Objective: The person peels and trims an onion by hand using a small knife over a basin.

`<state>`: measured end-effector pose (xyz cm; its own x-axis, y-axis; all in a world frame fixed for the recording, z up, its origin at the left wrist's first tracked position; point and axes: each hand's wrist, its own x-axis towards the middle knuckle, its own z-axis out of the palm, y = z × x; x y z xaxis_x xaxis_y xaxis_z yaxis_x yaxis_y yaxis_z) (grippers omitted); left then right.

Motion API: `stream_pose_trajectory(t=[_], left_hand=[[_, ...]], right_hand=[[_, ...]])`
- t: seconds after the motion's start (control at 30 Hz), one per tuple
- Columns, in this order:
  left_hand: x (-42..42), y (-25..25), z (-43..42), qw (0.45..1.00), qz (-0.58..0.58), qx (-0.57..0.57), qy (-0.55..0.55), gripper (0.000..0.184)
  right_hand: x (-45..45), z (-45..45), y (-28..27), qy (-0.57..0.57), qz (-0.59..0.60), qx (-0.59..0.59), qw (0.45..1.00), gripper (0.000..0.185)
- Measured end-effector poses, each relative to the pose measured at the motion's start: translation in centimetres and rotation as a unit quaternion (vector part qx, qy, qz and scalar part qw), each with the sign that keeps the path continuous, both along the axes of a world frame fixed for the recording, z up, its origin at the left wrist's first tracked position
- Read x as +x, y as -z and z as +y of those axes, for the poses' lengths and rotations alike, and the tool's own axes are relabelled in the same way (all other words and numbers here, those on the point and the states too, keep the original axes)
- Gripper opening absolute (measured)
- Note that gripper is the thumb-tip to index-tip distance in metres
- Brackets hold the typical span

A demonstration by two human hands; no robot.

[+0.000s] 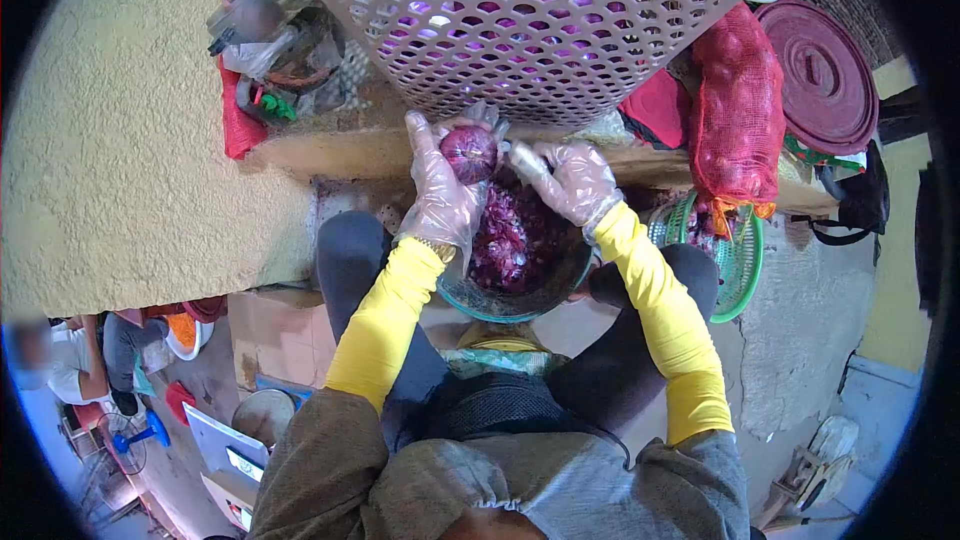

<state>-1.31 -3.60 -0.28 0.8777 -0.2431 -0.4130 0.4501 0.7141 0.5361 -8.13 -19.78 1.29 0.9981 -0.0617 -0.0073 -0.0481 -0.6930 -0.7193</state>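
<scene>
A purple-red onion (468, 154) rests in my left hand (440, 185), its fingers curled around it; the hand wears a clear plastic glove. Close by on the right, my right hand (578, 180), gloved the same way, has its fingers bent inward; what it grips, if anything, I cannot make out. A white covering shows at one of its fingertips. Below both hands, between my knees, sits a dark basin (485, 303) with a teal rim. Purple onion skins and pieces (508, 240) fill much of it.
A large perforated crate (480, 50) of onions stands on the ledge ahead. To the right are a red mesh sack (738, 105), a maroon lid (818, 75) and a green basket (737, 270). Another person (75, 360) sits at far left, near a bowl (185, 338) with orange contents.
</scene>
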Motion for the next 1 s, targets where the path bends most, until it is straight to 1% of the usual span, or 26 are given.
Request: stream_pose_trajectory(t=[0.07, 0.1, 0.17, 0.2, 0.23, 0.27, 0.3, 0.33, 0.4, 0.43, 0.47, 0.5, 0.53, 0.57, 0.6, 0.63, 0.67, 0.7, 0.73, 0.8, 0.83, 0.87, 0.93, 0.97, 1.0], left_hand=[[0.0, -0.2, 0.3, 1.0, 0.009, -0.003, 0.004, 0.068], [-0.1, -0.5, 0.4, 1.0, 0.018, -0.007, 0.009, 0.068], [-0.3, -1.1, 0.1, 1.0, 0.023, -0.004, 0.017, 0.065], [-0.3, -1.3, 0.1, 0.999, 0.03, 0.0, 0.025, 0.062], [-0.3, -0.9, 0.2, 0.999, 0.03, 0.0, 0.025, 0.062], [-0.1, 0.0, 0.5, 0.997, 0.026, -0.005, 0.066, 0.057], [-0.1, 0.3, 0.7, 0.994, 0.022, -0.011, 0.106, 0.052], [-0.1, 0.6, 0.8, 0.994, 0.022, -0.011, 0.106, 0.052], [-0.1, 1.1, 0.7, 0.988, 0.044, -0.062, 0.137, 0.046], [0.0, 1.1, 0.9, 0.982, 0.04, -0.088, 0.16, 0.048], [-0.1, 1.3, 0.7, 0.982, 0.04, -0.089, 0.16, 0.048], [-0.3, 1.1, 0.3, 0.987, 0.025, -0.076, 0.142, 0.052], [-0.5, 0.8, -0.1, 0.99, 0.01, -0.062, 0.125, 0.055], [-0.8, 0.5, -0.2, 0.989, -0.039, -0.025, 0.137, 0.062], [-1.0, 0.0, -0.2, 0.989, -0.039, -0.025, 0.138, 0.062], [-1.2, -0.5, -0.1, 0.988, -0.027, -0.032, 0.147, 0.064], [-1.2, -0.9, 0.0, 0.987, -0.015, -0.04, 0.156, 0.065], [-1.2, -1.4, -0.1, 0.986, 0.028, 0.029, 0.162, 0.076], [-1.0, -1.0, 0.1, 0.986, 0.028, 0.029, 0.162, 0.076], [-0.7, -0.4, 0.5, 0.98, 0.056, -0.022, 0.19, 0.076], [-0.6, -0.3, 0.5, 0.976, 0.096, -0.03, 0.194, 0.073], [-0.7, -0.3, 0.7, 0.975, 0.097, -0.03, 0.196, 0.073], [-0.7, -0.2, 1.0, 0.96, 0.088, -0.115, 0.24, 0.067], [-0.7, -0.2, 1.1, 0.96, 0.088, -0.115, 0.239, 0.067], [-0.7, -0.2, 1.1, 0.961, 0.066, -0.111, 0.246, 0.061]], right_hand=[[0.1, 0.0, -1.0, -0.036, 0.024, -0.108, 0.993, 0.06], [0.0, 0.2, -1.0, -0.036, 0.024, -0.108, 0.993, 0.06], [-0.3, 0.5, -1.0, -0.032, -0.077, -0.129, 0.988, 0.061], [-0.2, 0.6, -1.0, -0.032, -0.077, -0.129, 0.988, 0.061], [-0.2, 0.7, -0.9, -0.033, -0.102, -0.123, 0.987, 0.064], [-0.1, 0.8, -0.7, -0.034, -0.127, -0.117, 0.984, 0.067], [0.1, 0.6, -0.3, -0.038, -0.118, -0.122, 0.985, 0.067], [0.1, 0.5, 0.1, -0.038, -0.118, -0.122, 0.985, 0.067], [0.2, 0.5, 0.3, -0.02, -0.123, -0.112, 0.986, 0.067], [0.2, 0.5, 0.3, -0.02, -0.123, -0.112, 0.986, 0.067], [0.2, 0.5, 0.0, 0.007, -0.104, -0.095, 0.99, 0.066], [0.2, 0.5, -0.3, 0.033, -0.086, -0.077, 0.993, 0.064], [0.2, 0.5, -0.5, 0.033, -0.087, -0.077, 0.993, 0.064], [0.1, 0.4, -0.8, 0.021, -0.062, -0.052, 0.997, 0.065], [0.1, 0.3, -1.1, 0.01, -0.037, -0.026, 0.999, 0.068], [0.0, 0.1, -1.5, 0.01, -0.037, -0.025, 0.999, 0.068], [0.0, -0.1, -2.0, -0.025, -0.066, -0.028, 0.997, 0.066], [0.0, -0.4, -2.2, -0.06, -0.094, -0.03, 0.993, 0.064], [0.1, -0.8, -1.8, -0.06, -0.094, -0.031, 0.993, 0.064], [0.4, -1.3, -0.6, -0.089, -0.161, -0.076, 0.98, 0.06], [0.5, -1.4, -0.1, -0.088, -0.161, -0.076, 0.98, 0.06], [0.5, -1.4, 0.2, -0.086, -0.174, -0.087, 0.977, 0.059], [0.4, -1.4, 0.3, -0.084, -0.186, -0.098, 0.974, 0.058], [0.4, -1.2, 0.2, -0.069, -0.178, -0.094, 0.977, 0.057], [0.3, -1.1, 0.0, -0.053, -0.17, -0.09, 0.98, 0.056]])
